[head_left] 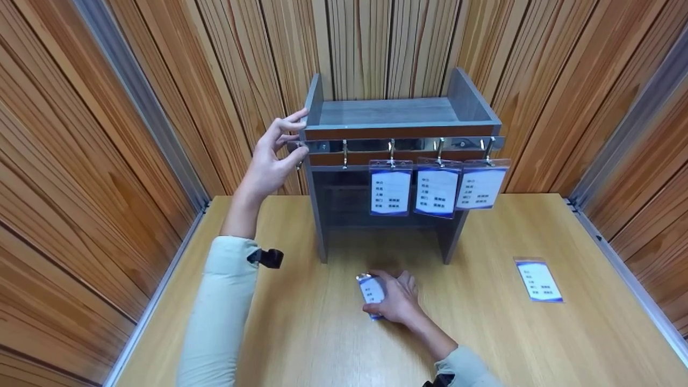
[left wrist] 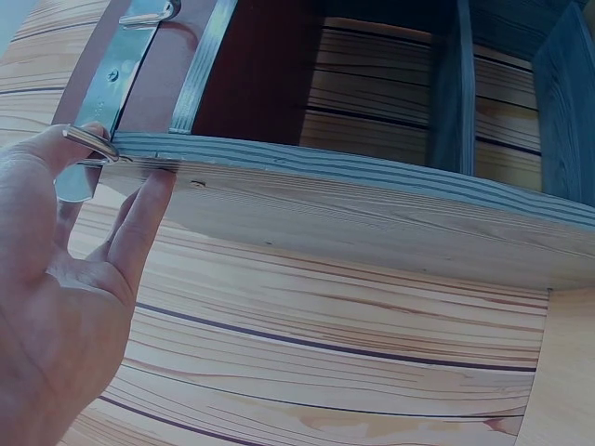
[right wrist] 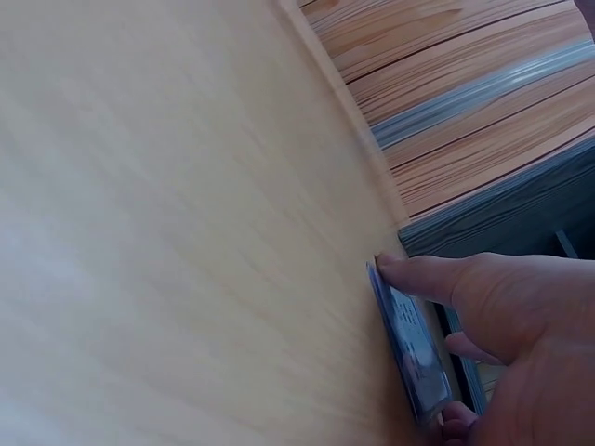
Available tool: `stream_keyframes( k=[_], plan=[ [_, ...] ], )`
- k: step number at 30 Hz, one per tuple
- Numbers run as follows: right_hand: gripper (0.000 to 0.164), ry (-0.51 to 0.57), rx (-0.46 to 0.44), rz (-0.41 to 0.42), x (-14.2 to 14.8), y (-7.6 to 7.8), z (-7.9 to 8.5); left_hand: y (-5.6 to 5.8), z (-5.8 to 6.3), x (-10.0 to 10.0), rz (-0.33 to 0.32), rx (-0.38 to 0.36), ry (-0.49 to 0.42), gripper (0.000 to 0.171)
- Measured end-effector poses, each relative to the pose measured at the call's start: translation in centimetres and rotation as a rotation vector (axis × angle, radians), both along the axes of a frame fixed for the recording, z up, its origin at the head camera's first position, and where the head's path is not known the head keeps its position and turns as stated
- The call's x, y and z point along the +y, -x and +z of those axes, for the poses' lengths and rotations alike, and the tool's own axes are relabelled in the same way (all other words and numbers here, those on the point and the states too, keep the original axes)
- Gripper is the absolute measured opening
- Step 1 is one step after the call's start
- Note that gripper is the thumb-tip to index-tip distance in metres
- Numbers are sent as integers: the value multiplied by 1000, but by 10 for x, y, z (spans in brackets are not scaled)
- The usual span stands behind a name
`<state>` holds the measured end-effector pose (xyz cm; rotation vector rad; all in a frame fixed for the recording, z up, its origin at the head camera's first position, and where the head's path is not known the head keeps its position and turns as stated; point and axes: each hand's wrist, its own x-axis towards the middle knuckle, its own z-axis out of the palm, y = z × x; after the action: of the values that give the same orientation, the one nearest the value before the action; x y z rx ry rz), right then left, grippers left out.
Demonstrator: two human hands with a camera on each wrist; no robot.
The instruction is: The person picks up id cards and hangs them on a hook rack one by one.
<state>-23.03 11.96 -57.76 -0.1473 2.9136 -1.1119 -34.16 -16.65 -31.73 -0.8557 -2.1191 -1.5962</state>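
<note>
My left hand grips the front left corner of a grey wooden rack. In the left wrist view the thumb lies by an end hook of the metal hook rail, with fingers against the outer side panel. Below the rack, my right hand holds a clear-sleeved name badge low at the tabletop, thumb and fingers at opposite edges. Part of that badge is covered by the hand. Three similar badges hang from hooks: one near the middle, another beside it, the last at the right.
Another badge lies flat on the wooden table at the right. A hook left of the hanging badges carries nothing. Wood-plank walls enclose the table at the back and both sides.
</note>
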Motion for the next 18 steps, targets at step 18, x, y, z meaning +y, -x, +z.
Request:
stream_keyframes(
  k=[18],
  plan=[
    [89, 40, 57, 84, -5, 0, -1, 1, 0, -1, -1, 8, 5, 32]
  ],
)
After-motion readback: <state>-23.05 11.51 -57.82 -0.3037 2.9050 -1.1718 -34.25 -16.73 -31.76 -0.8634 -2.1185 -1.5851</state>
